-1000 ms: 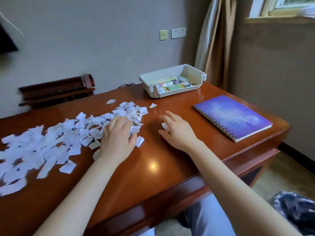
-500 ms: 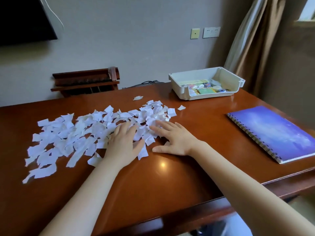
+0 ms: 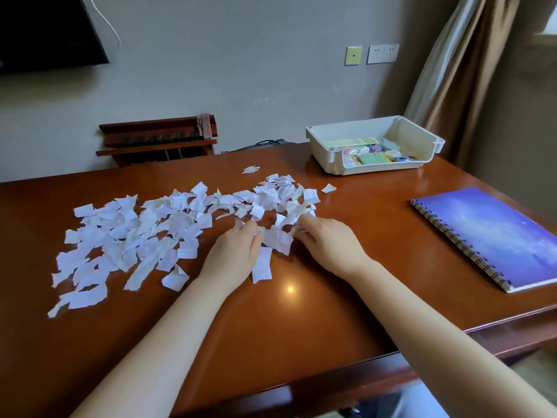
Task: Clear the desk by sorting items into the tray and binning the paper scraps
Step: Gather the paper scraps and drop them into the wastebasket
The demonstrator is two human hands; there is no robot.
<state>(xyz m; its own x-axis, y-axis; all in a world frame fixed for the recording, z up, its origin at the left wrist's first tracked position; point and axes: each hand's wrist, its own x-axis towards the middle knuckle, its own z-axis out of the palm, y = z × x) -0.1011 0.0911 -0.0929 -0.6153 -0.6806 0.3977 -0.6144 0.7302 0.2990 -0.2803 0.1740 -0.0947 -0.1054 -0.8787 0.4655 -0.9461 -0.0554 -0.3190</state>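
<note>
The person's 2 hands meet at the near right edge of the paper scraps [image 3: 144, 233] spread over the desk [image 3: 301, 327]. The left hand [image 3: 233, 251] has its fingers curled in, pinching a few scraps at the fingertips. Just beside it, the right hand [image 3: 328, 245] curls its fingers round more scraps. A small clump lies bunched between the 2 grips, and 1 longer strip [image 3: 261, 267] lies on the wood touching the left hand's inner side. Most of the scraps lie left of and beyond the left hand. The tray [image 3: 376, 168], holding small colourful items, stands well beyond the right hand. The purple spiral notebook [image 3: 494, 233] lies flat to that hand's right, well apart.
</note>
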